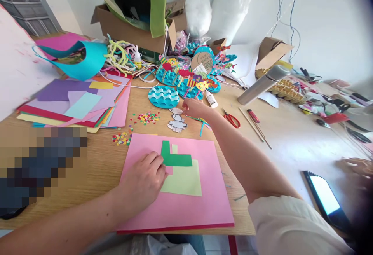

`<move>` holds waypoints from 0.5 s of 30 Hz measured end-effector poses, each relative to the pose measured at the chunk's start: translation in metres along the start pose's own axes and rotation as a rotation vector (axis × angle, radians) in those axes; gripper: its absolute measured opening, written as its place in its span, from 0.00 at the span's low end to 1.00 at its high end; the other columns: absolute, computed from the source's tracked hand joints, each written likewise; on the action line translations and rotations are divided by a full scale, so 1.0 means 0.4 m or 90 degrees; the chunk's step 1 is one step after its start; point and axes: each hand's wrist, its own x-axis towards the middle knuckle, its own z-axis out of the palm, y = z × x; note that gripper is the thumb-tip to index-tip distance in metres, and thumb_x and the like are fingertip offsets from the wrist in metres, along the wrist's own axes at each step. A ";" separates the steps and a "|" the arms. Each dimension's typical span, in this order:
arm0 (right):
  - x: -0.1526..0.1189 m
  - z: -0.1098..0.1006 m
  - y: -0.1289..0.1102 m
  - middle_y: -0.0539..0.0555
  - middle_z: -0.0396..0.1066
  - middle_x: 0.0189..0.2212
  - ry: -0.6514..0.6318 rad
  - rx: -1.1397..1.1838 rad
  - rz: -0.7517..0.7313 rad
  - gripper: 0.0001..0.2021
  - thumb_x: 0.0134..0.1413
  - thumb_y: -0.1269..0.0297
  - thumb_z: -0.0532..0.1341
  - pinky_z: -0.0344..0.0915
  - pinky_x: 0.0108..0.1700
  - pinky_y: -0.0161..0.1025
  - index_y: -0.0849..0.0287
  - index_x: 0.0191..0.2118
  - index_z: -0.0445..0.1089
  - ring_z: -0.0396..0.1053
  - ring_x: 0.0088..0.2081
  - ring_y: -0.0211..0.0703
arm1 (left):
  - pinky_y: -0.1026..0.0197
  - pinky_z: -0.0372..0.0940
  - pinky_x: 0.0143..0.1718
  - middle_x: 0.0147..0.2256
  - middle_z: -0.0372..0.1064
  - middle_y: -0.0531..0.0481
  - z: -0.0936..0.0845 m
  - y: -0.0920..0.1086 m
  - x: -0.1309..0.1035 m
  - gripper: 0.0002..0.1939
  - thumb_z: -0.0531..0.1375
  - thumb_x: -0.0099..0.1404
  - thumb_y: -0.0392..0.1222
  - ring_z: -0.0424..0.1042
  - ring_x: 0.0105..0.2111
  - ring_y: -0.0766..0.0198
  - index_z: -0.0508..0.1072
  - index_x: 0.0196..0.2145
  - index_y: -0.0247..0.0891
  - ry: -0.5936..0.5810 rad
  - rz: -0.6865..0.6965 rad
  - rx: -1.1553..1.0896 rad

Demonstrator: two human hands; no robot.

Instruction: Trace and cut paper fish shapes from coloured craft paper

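Note:
My left hand (150, 173) is closed, its fingertips pinching the left edge of a green L-shaped piece of paper (179, 160). Beneath that piece is a pale green sheet (186, 181), and both are over a pink foam sheet (177, 214). My right hand (196, 108) reaches across the table, its bent fingers closed at the tail end of the uppermost paper fish (175, 110). More black-and-white fish cutouts (176, 124) lie just below it. Beside that hand are a round blue wave-patterned piece (163, 96) and a small white bottle (211, 99).
Confetti dots (148, 118) lie left of the fish. Stacked coloured sheets (58, 107) are at the left. Red-handled scissors (231, 119), wooden sticks (252, 126) and a grey flask (264, 84) stand or lie to the right. A phone (325, 194) and another person's hand (359, 165) are far right.

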 end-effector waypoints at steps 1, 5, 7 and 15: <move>0.003 -0.010 0.003 0.60 0.73 0.46 -0.018 0.007 -0.007 0.14 0.53 0.64 0.63 0.61 0.44 0.41 0.61 0.46 0.71 0.67 0.48 0.54 | 0.55 0.61 0.35 0.28 0.67 0.45 0.000 0.000 0.001 0.10 0.56 0.66 0.32 0.63 0.34 0.57 0.75 0.28 0.33 0.002 0.001 0.003; 0.010 -0.056 0.023 0.53 0.77 0.36 -0.077 0.030 -0.032 0.07 0.53 0.69 0.61 0.61 0.33 0.33 0.59 0.37 0.76 0.72 0.36 0.43 | 0.54 0.62 0.35 0.28 0.67 0.44 0.000 0.000 0.004 0.11 0.56 0.66 0.32 0.64 0.34 0.56 0.75 0.28 0.32 0.001 -0.007 0.001; 0.005 -0.075 0.034 0.53 0.77 0.35 -0.087 0.034 -0.037 0.07 0.53 0.70 0.61 0.61 0.32 0.32 0.60 0.37 0.76 0.72 0.35 0.42 | 0.55 0.62 0.35 0.28 0.68 0.44 0.000 0.000 0.003 0.11 0.55 0.66 0.32 0.64 0.34 0.56 0.75 0.28 0.32 -0.009 -0.001 0.004; -0.028 -0.032 0.051 0.58 0.75 0.41 -0.032 0.025 -0.019 0.13 0.56 0.59 0.62 0.62 0.37 0.36 0.60 0.44 0.74 0.72 0.40 0.46 | 0.55 0.62 0.35 0.28 0.67 0.45 -0.001 0.001 0.001 0.11 0.55 0.66 0.32 0.64 0.34 0.57 0.75 0.29 0.33 -0.007 0.009 0.014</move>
